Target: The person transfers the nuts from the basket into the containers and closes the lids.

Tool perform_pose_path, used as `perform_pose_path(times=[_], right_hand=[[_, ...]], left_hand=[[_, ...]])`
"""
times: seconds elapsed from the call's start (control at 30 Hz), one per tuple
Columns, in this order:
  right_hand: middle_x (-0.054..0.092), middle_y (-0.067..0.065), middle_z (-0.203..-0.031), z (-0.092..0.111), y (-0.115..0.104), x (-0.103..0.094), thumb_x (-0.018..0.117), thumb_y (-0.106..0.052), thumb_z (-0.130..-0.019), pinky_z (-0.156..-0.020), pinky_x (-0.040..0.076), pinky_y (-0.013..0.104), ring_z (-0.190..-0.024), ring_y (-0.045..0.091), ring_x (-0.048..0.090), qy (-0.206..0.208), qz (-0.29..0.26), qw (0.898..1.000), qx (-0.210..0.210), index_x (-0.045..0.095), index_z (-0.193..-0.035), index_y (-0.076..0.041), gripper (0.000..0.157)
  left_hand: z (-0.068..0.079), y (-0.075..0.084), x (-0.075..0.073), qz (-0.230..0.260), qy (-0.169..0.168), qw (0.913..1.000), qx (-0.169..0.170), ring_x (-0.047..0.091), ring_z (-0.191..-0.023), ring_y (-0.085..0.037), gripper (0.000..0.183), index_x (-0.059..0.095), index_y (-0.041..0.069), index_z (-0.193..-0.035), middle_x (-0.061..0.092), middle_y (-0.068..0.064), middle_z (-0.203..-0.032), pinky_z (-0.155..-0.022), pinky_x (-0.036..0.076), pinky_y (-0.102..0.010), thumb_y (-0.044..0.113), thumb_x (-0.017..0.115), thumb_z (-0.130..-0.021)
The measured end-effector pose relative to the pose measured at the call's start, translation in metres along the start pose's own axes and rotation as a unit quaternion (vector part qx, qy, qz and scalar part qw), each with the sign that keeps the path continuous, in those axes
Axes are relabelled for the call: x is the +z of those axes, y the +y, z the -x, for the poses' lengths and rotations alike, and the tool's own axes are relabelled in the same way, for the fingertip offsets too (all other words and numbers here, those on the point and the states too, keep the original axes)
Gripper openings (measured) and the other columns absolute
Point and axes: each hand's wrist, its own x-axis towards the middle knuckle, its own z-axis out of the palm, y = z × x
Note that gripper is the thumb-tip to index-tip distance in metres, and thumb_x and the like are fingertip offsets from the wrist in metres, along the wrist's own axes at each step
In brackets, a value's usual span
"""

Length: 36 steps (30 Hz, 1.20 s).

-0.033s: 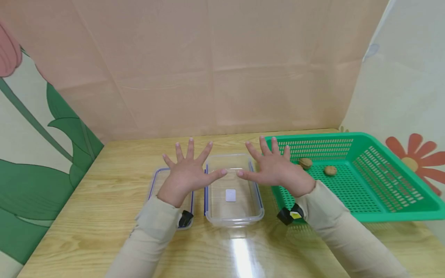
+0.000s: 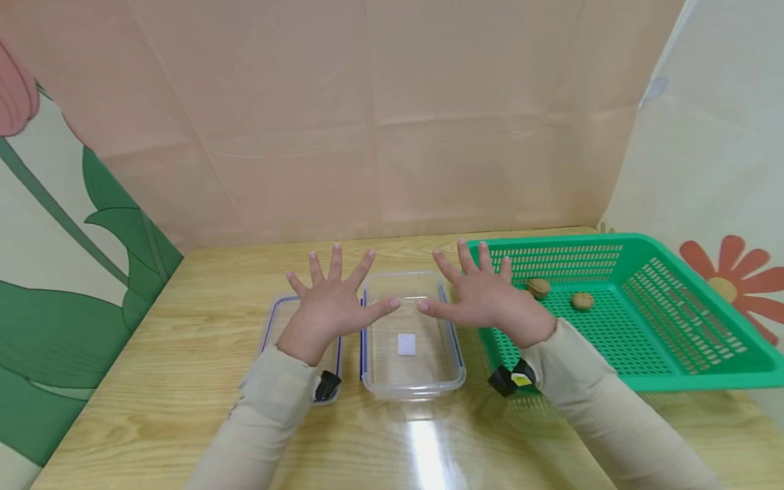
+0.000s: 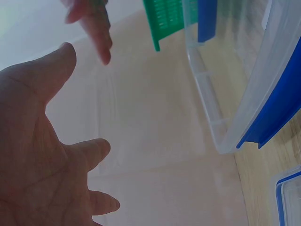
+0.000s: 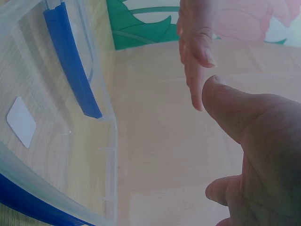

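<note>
Both hands hang palms down with fingers spread, holding nothing. My left hand (image 2: 331,306) is above a clear lid (image 2: 283,320) with a blue seal and partly covers it. Its thumb points right, over a clear plastic box (image 2: 413,393) with blue side clips. My right hand (image 2: 486,299) is between the box and a green basket (image 2: 704,381), overlapping the basket's left rim. The two thumb tips face each other above the box, a small gap apart. In the left wrist view the box's clear wall (image 3: 209,94) stands beside the hand. A white square (image 4: 21,121) shows at the box's bottom.
Two walnuts, one (image 2: 538,288) partly behind the other (image 2: 582,301) in depth, lie in the basket. The wooden table (image 2: 153,381) ends at a pinkish cloth backdrop (image 2: 367,136). Printed side panels with a red flower (image 2: 725,288) and green leaves (image 2: 49,333) flank it.
</note>
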Motion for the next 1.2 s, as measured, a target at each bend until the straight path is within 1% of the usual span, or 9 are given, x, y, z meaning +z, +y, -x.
perform_pose_path(times=[0.33,0.43,0.5,0.63,0.73,0.8,0.87,1.03,1.2], right_hand=[[-0.006,0.026,-0.152,0.002,0.005,-0.002,0.038,-0.074,-0.081,-0.098,-0.004,0.077,-0.134,0.052,-0.011,-0.002,-0.011,1.0,-0.02,0.005,-0.15,-0.021,0.092],[-0.006,0.024,-0.152,0.004,0.012,-0.008,0.042,-0.069,-0.083,-0.103,0.001,0.073,-0.136,0.049,-0.01,-0.011,-0.041,0.998,-0.048,0.006,-0.15,-0.019,0.091],[-0.004,0.023,-0.153,0.005,0.018,-0.015,0.045,-0.066,-0.084,-0.107,0.008,0.069,-0.137,0.047,-0.005,-0.022,-0.065,0.995,-0.074,0.006,-0.15,-0.017,0.09],[0.006,0.02,-0.154,0.008,0.033,-0.031,0.051,-0.058,-0.086,-0.109,0.021,0.061,-0.139,0.041,0.013,-0.05,-0.096,0.984,-0.139,0.009,-0.15,-0.011,0.089],[0.019,0.019,-0.152,0.009,0.046,-0.041,0.057,-0.052,-0.085,-0.105,0.034,0.052,-0.127,0.035,0.042,-0.067,-0.096,0.976,-0.186,0.013,-0.149,-0.007,0.09],[0.026,0.017,-0.15,0.01,0.055,-0.046,0.062,-0.051,-0.081,-0.1,0.041,0.046,-0.118,0.028,0.049,-0.073,-0.097,0.972,-0.202,0.017,-0.148,-0.006,0.092],[0.031,0.015,-0.149,0.01,0.065,-0.051,0.066,-0.051,-0.076,-0.096,0.044,0.04,-0.115,0.022,0.051,-0.08,-0.105,0.97,-0.204,0.022,-0.148,-0.009,0.094],[0.034,0.01,-0.148,0.009,0.098,-0.053,0.077,-0.041,-0.069,-0.09,0.046,0.022,-0.123,0.018,0.045,-0.099,-0.206,0.959,-0.168,0.033,-0.144,-0.02,0.09],[0.048,0.002,-0.139,0.004,0.139,-0.046,0.077,-0.019,-0.071,-0.094,0.037,0.008,-0.124,0.001,0.042,-0.074,-0.249,0.938,-0.228,0.042,-0.138,-0.005,0.076]], left_hand=[[-0.005,-0.002,0.008,0.039,0.031,0.9982,0.033,-0.016,-0.134,-0.047,0.085,0.003,0.038,-0.147,-0.014,-0.016,-0.153,-0.101,-0.012,-0.072,0.073,0.042,-0.08],[-0.008,-0.005,0.015,0.112,0.073,0.9886,0.069,-0.009,-0.139,-0.04,0.082,0.004,0.033,-0.149,-0.01,-0.013,-0.155,-0.109,0.001,-0.065,0.06,0.049,-0.086],[-0.01,-0.009,0.022,0.179,0.1,0.9749,0.087,0.0,-0.141,-0.037,0.079,0.007,0.027,-0.15,-0.005,-0.011,-0.155,-0.111,0.012,-0.061,0.048,0.053,-0.089],[-0.014,-0.015,0.041,0.329,0.141,0.9302,0.082,0.016,-0.14,-0.031,0.07,0.018,0.018,-0.149,0.011,-0.007,-0.155,-0.111,0.024,-0.051,0.029,0.056,-0.09],[-0.017,-0.017,0.058,0.46,0.158,0.8714,0.067,0.024,-0.138,-0.028,0.062,0.027,0.01,-0.146,0.024,-0.009,-0.152,-0.113,0.026,-0.041,0.017,0.055,-0.091],[-0.019,-0.017,0.069,0.536,0.165,0.8261,0.055,0.03,-0.136,-0.028,0.056,0.033,0.004,-0.142,0.031,-0.011,-0.149,-0.111,0.03,-0.038,0.011,0.054,-0.091],[-0.02,-0.017,0.078,0.586,0.176,0.7906,0.036,0.034,-0.134,-0.027,0.05,0.037,0.001,-0.139,0.036,-0.012,-0.146,-0.11,0.032,-0.036,0.008,0.051,-0.092],[-0.022,-0.018,0.098,0.634,0.212,0.7439,-0.014,0.043,-0.129,-0.025,0.041,0.046,0.0,-0.133,0.046,-0.014,-0.139,-0.109,0.035,-0.036,0.004,0.048,-0.092],[-0.024,-0.018,0.113,0.671,0.222,0.7069,-0.023,0.042,-0.129,-0.025,0.04,0.048,-0.002,-0.131,0.047,-0.016,-0.138,-0.108,0.035,-0.033,0.001,0.047,-0.091]])
